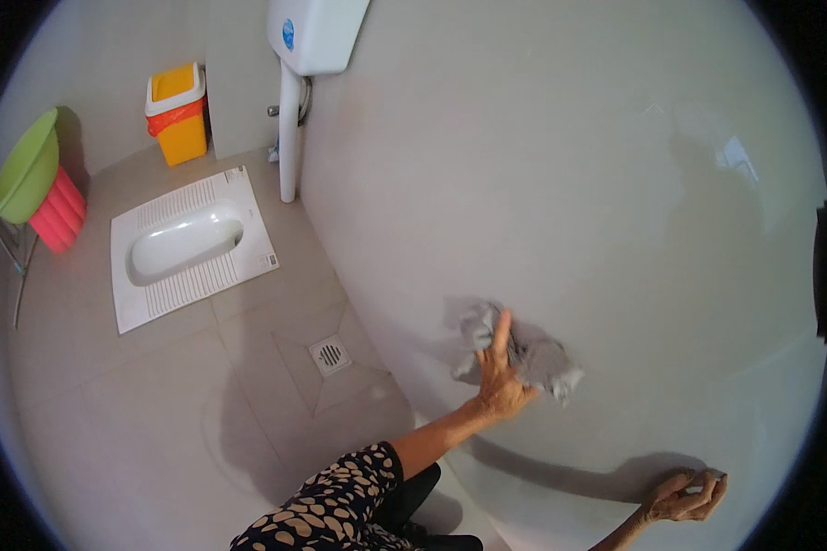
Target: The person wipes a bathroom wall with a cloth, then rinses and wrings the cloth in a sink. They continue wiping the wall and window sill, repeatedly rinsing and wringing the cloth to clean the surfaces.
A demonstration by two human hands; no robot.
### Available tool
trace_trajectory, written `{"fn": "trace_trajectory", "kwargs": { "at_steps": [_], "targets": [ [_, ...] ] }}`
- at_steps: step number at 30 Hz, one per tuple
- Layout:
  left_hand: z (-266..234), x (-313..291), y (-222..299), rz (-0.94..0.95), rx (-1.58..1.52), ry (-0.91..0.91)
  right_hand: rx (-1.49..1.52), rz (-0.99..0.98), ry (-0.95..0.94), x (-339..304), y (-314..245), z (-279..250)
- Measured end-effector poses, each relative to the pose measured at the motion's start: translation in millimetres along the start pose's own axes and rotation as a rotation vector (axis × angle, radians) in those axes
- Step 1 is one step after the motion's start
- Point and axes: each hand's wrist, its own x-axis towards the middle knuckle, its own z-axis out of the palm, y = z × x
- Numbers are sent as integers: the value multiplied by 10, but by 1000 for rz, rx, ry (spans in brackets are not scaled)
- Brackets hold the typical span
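Note:
My left hand [503, 384] presses a crumpled grey cloth [547, 363] against the smooth, pale wall [560, 202]. Cloth bunches out on both sides of the fingers, and one finger points up along the wall. Lower and to the right, my right hand [685, 497] is beside the same wall with its fingers curled in. A small gap shows inside the curl, and I see nothing held there. The hand's shadow falls on the wall just next to it.
A white squat toilet [184, 246] is set in the tiled floor, with a square drain [330, 355] nearer me. A white cistern [317, 35] and its pipe [289, 138] hang on the wall. A yellow bin [182, 129], green basin [29, 167] and pink ridged object [60, 213] stand further left.

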Motion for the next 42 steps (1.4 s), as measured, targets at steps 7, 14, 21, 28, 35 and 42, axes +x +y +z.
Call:
{"fn": "trace_trajectory", "kwargs": {
  "at_steps": [7, 14, 21, 28, 35, 42],
  "targets": [
    [-340, 748, -824, -114, 22, 246, -26, -42, -14, 64, -65, -8],
    [-686, 1182, -1862, -409, 22, 390, -90, -71, -2, 78, -39, -50],
    [-850, 1346, -2079, -766, -167, 463, -27, -50, -56, 160, -40, -95],
    [-422, 666, -831, -315, -77, 272, 2, -72, -65, 222, -50, -172],
    [-40, -786, 107, -25, -123, -276, -101, -59, -21, 193, 6, -156],
    [-20, -713, -384, -138, -317, 99, -146, -92, -48, 304, -76, -292]
  ]
}}
